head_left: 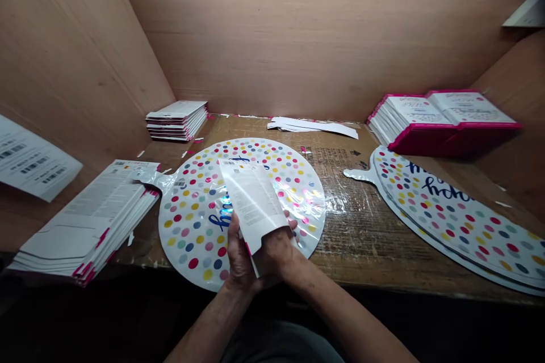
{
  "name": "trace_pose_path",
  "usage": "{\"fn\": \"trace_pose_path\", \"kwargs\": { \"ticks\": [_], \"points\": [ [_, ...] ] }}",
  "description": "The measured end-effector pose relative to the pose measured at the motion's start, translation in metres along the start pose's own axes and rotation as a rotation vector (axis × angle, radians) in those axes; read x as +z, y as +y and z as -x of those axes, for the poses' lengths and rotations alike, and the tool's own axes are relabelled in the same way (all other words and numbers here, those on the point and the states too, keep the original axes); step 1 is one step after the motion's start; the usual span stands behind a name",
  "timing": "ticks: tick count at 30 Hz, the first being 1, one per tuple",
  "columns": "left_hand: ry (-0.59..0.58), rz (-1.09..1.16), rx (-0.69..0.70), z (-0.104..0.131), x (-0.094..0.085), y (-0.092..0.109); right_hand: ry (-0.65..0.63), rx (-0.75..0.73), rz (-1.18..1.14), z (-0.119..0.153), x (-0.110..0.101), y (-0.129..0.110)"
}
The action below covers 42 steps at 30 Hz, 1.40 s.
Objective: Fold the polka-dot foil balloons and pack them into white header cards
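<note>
Left hand (239,255) is gripping white printed thin-card sleeve (252,198) along its side, above round white polka-dot foil balloon (187,247) lying flat. Right hand (279,248) is reaching into sleeve's near open end; finger closure hidden, I can't tell it remotely. I'm judging card light, springy, easily creasing at mouth, side edges offering best hold; balloon probably slippery. I'm angling both forearms (347,312) inward, wrists close.

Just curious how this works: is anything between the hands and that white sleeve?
Nothing visible: the left hand holds the white sleeve directly, and the right hand reaches into its open near end. The dotted balloon lies beneath, not between.
</note>
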<state>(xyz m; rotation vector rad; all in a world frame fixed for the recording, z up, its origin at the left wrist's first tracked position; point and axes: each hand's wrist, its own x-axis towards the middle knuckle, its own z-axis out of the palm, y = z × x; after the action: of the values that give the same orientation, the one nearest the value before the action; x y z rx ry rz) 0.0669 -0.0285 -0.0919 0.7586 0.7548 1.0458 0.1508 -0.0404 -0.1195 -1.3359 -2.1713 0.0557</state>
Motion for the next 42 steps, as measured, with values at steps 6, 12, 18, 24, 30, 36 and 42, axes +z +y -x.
{"fn": "trace_pose_path", "kwargs": {
  "ticks": [6,12,18,24,30,36,42],
  "points": [
    [0.037,-0.029,-0.065,0.004,-0.022,0.022,-0.030,-0.224,0.119,0.007,-0.033,-0.007],
    [0.360,-1.214,-0.066,0.010,-0.055,0.058,0.052,-0.278,0.153,0.054,-0.023,0.000],
    [-0.108,-1.669,0.647,-0.021,-0.042,0.024,0.095,-0.262,0.049,0.074,-0.051,0.020],
    [-0.292,-1.720,0.603,-0.028,-0.039,-0.003,-0.024,-0.189,0.161,0.065,-0.068,0.049],
    [-0.302,-1.714,0.591,-0.025,-0.035,0.000,-0.160,-0.254,0.174,0.062,-0.062,0.051],
    [-0.292,-1.733,0.574,-0.029,-0.038,-0.004,-0.242,-0.268,0.273,0.038,-0.053,0.044],
    [-0.327,-1.764,0.588,-0.027,-0.039,-0.002,-0.490,-0.268,0.250,0.042,-0.077,0.051]
  ]
}}
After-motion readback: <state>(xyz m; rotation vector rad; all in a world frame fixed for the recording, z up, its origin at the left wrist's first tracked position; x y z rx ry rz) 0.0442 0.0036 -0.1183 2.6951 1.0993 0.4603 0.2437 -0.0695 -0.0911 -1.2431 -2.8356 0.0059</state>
